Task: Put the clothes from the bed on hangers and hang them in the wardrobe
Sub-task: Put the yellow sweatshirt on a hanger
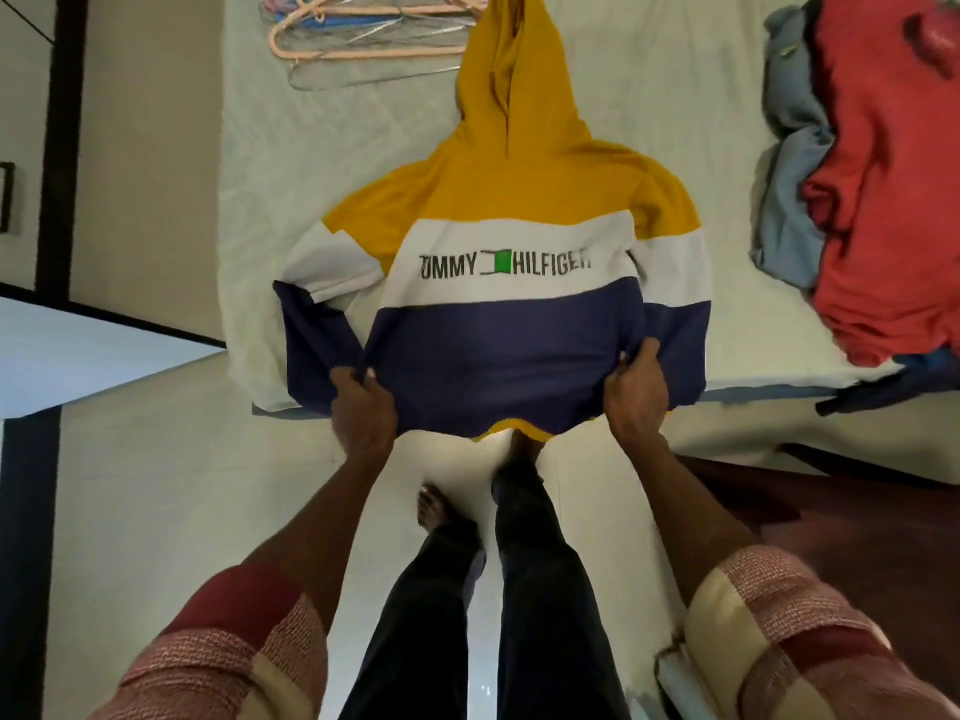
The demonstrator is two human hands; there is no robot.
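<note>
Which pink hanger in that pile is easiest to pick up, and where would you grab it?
The topmost pink hanger on the bed: pinch its long straight bottom bar, coming from above on the near side. It lies flat, tangled with wire hangers, so its hook looks harder to reach.

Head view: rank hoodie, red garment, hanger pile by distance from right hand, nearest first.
From the right hand:
1. Hoodie, in its grip at the hem.
2. Red garment, on the bed's right side.
3. Hanger pile, far left of the bed.

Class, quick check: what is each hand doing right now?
Left hand: closed, gripping the hoodie at its hem.
Right hand: closed, gripping the same hem on the other side.
</note>
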